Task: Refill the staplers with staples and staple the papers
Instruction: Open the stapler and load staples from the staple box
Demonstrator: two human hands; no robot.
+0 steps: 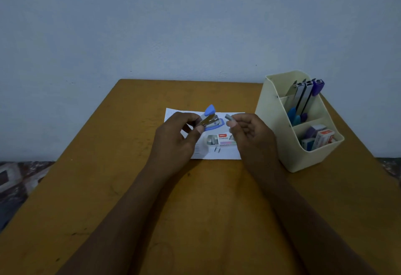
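Holding the work above the middle of the table (108, 188), I have both hands raised over the sheet of paper (221, 155). My left hand (175, 142) has its fingers closed around a small blue stapler (211, 119), whose blue top cover is swung up and back so that the metal magazine lies exposed, pointing toward the right. My right hand (249, 131) pinches a short grey strip of staples (229, 117) between thumb and fingertips; the strip sits just beside the open end of the stapler, near it but apart. Below the hands, resting on the paper, lies an opened box of staples (221, 140) with a red label, and a small loose piece of staples (217, 149) lies on the sheet just in front of it. To the right, standing on the table well apart from the paper, is a cream desk organiser (273, 127) with compartments. Its rear compartment holds further staplers (303, 99) set upright, with blue and purple parts showing. Its front compartment holds several more staple boxes (319, 137). Behind the table rises a plain pale wall (195, 25).
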